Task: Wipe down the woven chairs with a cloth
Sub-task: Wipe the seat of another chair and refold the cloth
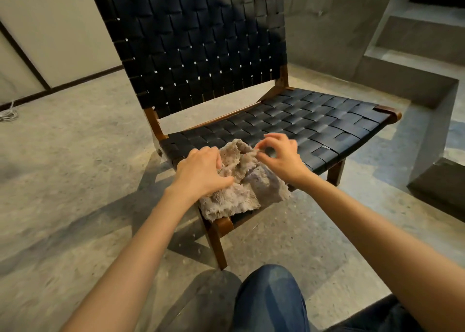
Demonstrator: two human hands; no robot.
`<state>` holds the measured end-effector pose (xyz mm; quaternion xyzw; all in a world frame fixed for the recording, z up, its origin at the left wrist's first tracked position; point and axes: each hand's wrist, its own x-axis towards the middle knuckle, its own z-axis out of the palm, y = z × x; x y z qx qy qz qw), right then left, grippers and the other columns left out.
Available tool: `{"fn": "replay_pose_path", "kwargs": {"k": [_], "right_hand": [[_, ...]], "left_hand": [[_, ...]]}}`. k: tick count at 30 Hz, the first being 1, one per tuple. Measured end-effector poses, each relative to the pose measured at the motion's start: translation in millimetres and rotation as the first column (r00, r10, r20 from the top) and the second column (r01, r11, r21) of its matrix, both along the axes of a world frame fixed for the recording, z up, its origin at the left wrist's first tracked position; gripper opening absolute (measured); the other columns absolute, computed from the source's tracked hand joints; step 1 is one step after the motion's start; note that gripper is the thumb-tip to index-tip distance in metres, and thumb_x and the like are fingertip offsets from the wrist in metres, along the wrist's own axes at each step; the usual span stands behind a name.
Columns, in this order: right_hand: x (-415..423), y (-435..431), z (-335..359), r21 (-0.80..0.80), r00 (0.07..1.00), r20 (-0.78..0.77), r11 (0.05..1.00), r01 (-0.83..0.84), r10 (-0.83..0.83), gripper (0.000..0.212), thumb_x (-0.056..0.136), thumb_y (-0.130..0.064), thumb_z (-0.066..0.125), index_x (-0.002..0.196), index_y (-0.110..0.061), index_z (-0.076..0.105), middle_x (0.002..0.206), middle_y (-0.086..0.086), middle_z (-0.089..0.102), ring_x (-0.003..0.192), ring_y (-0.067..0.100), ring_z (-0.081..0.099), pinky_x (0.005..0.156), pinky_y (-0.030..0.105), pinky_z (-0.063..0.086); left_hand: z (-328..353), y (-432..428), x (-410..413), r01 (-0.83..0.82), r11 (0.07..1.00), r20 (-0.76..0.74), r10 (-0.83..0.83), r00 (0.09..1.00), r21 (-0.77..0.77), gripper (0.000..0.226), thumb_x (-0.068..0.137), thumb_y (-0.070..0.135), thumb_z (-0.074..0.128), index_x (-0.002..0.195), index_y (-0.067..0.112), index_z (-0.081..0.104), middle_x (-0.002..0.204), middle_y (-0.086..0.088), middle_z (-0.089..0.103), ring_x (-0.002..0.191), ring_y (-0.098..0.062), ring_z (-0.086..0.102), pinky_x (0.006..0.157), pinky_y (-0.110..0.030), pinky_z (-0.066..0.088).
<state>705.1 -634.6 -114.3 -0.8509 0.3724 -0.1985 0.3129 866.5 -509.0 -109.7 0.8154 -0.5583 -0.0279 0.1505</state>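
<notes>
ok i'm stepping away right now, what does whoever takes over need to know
The left hand grips the cloth; the right hand pinches a fold of it.
The cloth lies bunched on the near corner of the woven chair's seat.
Done: the cloth is on the chair; no wiped area can be told.
Left: spread the cloth, wipe seat and backrest.

Bare, modern indoor living space, a home or lounge.
A lounge chair of black woven straps on a brown wooden frame (201,55) stands on a speckled grey concrete floor (75,160); grey concrete steps (415,42) rise at the right, and pale wall panels (63,30) edged by a dark skirting strip (88,78) close the left, a coiled white cord (8,114) beside them.
</notes>
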Motion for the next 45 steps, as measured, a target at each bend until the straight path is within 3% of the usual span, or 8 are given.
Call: {"fn": "replay_pose_path", "kwargs": {"k": [7,11,20,23,26,32,36,45], "right_hand": [[-11,11,65,0.115,0.906,0.419,0.993,0.006,-0.055,0.012,0.098,-0.011,0.049,0.098,-0.023,0.052,0.093,0.015,0.067,0.08,0.032,0.062,0.074,0.049,0.051],[-22,2,95,0.323,0.744,0.612,0.944,0.072,-0.266,0.015,0.094,-0.004,0.051,0.092,-0.015,0.06,0.095,0.009,0.069,0.083,0.021,0.064,0.073,0.035,0.055],[-28,0,95,0.327,0.826,0.384,0.898,0.296,-0.412,0.025,0.095,-0.014,0.033,0.074,-0.02,0.043,0.078,-0.003,0.042,0.069,0.009,0.037,0.06,0.027,0.031],[-27,0,108,0.56,0.769,0.481,0.823,0.1,-0.421,0.009,0.072,-0.022,0.042,0.073,-0.02,0.033,0.077,0.0,0.034,0.07,0.012,0.033,0.061,0.031,0.028],[-39,-7,115,0.525,0.893,0.405,0.85,-0.053,-0.194,0.031,0.072,-0.02,0.053,0.097,-0.02,0.035,0.091,0.002,0.038,0.078,0.012,0.041,0.061,0.028,0.035],[-45,-33,118,0.33,0.971,0.221,0.944,0.01,-0.088,0.035,0.093,0.006,0.041,0.116,-0.019,0.032,0.101,0.002,0.044,0.083,0.012,0.048,0.061,0.02,0.047],[-33,-50,114,0.029,0.971,0.176,0.987,0.16,-0.163,0.029,0.088,0.01,0.047,0.098,-0.013,0.062,0.094,-0.002,0.058,0.086,0.01,0.053,0.074,0.024,0.05],[-26,-52,133,-0.012,0.786,0.597,0.978,0.208,-0.16,0.032,0.083,0.011,0.052,0.076,-0.018,0.063,0.083,-0.007,0.065,0.076,0.004,0.059,0.071,0.021,0.051]], "left_hand": [[19,-4,1,-0.038,0.98,-0.085,0.022,0.996,-0.196,0.015,0.084,0.028,0.064,0.097,0.026,0.057,0.11,0.002,0.051,0.097,-0.014,0.05,0.07,-0.028,0.047],[58,-20,6,-0.206,0.928,-0.651,-0.05,0.757,-0.311,0.011,0.095,0.017,0.047,0.106,0.02,0.047,0.095,-0.002,0.054,0.082,-0.014,0.054,0.067,-0.027,0.046],[100,-44,-19,-0.043,0.984,-0.861,-0.129,0.491,-0.172,0.04,0.095,0.048,0.044,0.121,0.02,0.032,0.102,0.008,0.042,0.095,-0.006,0.047,0.064,-0.016,0.04],[98,-40,-14,0.2,0.978,-0.643,-0.195,0.741,-0.065,0.086,0.066,0.058,0.076,0.126,0.027,0.022,0.112,0.007,0.041,0.104,-0.008,0.045,0.082,-0.022,0.039],[91,-39,-2,0.23,0.97,-0.191,-0.24,0.952,-0.077,0.065,0.072,0.021,0.073,0.115,0.025,0.025,0.109,-0.002,0.034,0.109,-0.021,0.037,0.083,-0.03,0.034],[82,-39,39,0.039,0.976,-0.26,-0.095,0.961,-0.213,0.026,0.088,0.009,0.055,0.113,0.017,0.057,0.103,-0.012,0.064,0.088,-0.023,0.059,0.073,-0.035,0.046],[77,-52,52,-0.101,0.946,-0.242,0.025,0.97,-0.307,0.027,0.094,0.011,0.052,0.115,0.019,0.067,0.117,-0.009,0.062,0.104,-0.023,0.057,0.083,-0.032,0.046],[109,-75,47,-0.194,0.756,-0.233,0.057,0.971,-0.625,0.025,0.096,0.001,0.04,0.111,0.004,0.06,0.126,-0.018,0.04,0.118,-0.029,0.039,0.095,-0.02,0.031]]}}
